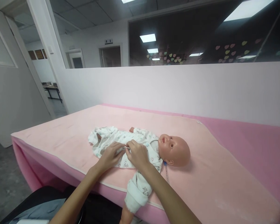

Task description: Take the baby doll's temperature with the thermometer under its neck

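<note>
A baby doll (175, 150) lies on its back with its head to the right. It wears a white printed romper (127, 162). Over the doll's belly, my left hand (112, 154) has its fingers pinched at the romper's front. My right hand (137, 152) meets it there, thumb and fingers closed on a bit of the same cloth. Whether they hold a fastener or just the edge is too small to tell. Toward me, a doll's arm in a folded-back sleeve (138, 191) hangs past the table edge. The romper's leg end (96, 137) lies loosely bunched at left.
A pale pink mat (67, 133) covers the table over a darker pink cloth (242, 137). A thin strap or tape (166, 174) lies by the doll's shoulder. Behind stands a white half wall (177, 90) with glass above. A door (14, 87) is at left.
</note>
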`<action>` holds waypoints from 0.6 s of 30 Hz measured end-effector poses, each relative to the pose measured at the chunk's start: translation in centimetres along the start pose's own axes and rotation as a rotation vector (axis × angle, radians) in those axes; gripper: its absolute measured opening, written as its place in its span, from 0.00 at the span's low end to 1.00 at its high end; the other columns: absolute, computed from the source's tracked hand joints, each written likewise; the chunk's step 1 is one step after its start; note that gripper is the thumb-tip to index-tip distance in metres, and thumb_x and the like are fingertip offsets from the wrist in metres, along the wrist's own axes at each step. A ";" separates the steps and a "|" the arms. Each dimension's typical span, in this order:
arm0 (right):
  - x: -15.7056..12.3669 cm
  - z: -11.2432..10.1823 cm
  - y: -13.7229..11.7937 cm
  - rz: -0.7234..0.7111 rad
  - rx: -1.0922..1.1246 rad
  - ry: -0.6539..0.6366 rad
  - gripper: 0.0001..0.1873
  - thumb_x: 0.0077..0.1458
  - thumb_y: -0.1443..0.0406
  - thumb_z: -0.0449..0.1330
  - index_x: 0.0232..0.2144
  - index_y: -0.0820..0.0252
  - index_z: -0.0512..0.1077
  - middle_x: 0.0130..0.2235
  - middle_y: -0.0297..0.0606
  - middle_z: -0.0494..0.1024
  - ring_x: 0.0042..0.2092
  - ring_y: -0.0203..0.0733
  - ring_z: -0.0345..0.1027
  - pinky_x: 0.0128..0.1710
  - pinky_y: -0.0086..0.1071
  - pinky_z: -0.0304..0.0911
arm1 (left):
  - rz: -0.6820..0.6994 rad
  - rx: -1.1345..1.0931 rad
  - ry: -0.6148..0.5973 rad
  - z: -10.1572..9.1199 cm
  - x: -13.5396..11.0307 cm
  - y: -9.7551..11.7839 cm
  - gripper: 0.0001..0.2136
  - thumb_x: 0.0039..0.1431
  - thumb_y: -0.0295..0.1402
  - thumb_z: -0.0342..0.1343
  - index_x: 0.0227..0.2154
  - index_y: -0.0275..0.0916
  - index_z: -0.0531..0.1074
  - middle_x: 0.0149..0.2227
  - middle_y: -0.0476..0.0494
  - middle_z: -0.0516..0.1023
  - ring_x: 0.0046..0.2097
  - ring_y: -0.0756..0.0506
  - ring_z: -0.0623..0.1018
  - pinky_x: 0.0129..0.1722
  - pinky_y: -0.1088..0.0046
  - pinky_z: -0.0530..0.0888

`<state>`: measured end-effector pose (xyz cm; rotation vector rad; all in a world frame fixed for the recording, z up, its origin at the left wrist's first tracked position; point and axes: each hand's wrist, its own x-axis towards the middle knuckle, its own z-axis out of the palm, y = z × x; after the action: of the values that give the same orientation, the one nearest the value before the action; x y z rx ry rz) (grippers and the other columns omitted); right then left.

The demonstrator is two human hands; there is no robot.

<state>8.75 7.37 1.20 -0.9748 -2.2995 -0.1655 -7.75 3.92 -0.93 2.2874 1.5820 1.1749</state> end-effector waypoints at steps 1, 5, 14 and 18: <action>0.0 0.0 0.0 0.001 0.002 -0.002 0.03 0.55 0.65 0.55 0.30 0.57 0.67 0.32 0.33 0.74 0.29 0.35 0.67 0.23 0.29 0.50 | 0.014 0.014 0.007 0.2 -0.1 0.0 0.11 0.58 0.35 0.50 0.40 0.41 0.72 0.40 0.41 0.75 0.44 0.41 0.73 0.43 0.66 0.70; -0.1 0.1 0.1 0.011 0.017 0.005 0.03 0.55 0.65 0.54 0.31 0.56 0.68 0.32 0.32 0.74 0.29 0.35 0.68 0.24 0.28 0.51 | 0.006 0.000 0.036 0.4 -0.3 0.1 0.11 0.59 0.35 0.48 0.43 0.42 0.70 0.42 0.42 0.75 0.44 0.42 0.73 0.44 0.66 0.69; -0.2 -0.2 0.1 0.002 0.062 -0.002 0.05 0.56 0.64 0.54 0.35 0.55 0.70 0.34 0.32 0.75 0.31 0.34 0.69 0.26 0.28 0.54 | -0.107 -0.188 -0.011 -0.9 0.2 0.1 0.15 0.51 0.32 0.55 0.44 0.40 0.69 0.31 0.47 0.74 0.34 0.47 0.74 0.32 0.75 0.70; -0.3 -0.1 0.1 -0.001 0.062 0.004 0.06 0.56 0.64 0.54 0.34 0.55 0.70 0.34 0.32 0.75 0.32 0.35 0.69 0.26 0.28 0.54 | -0.100 -0.184 -0.068 -1.4 0.8 0.5 0.14 0.51 0.30 0.55 0.42 0.39 0.71 0.27 0.49 0.72 0.30 0.48 0.73 0.29 0.76 0.68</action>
<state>9.02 7.26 1.10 -0.9409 -2.2883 -0.0963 -8.20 3.92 0.71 2.0860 1.4790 1.1531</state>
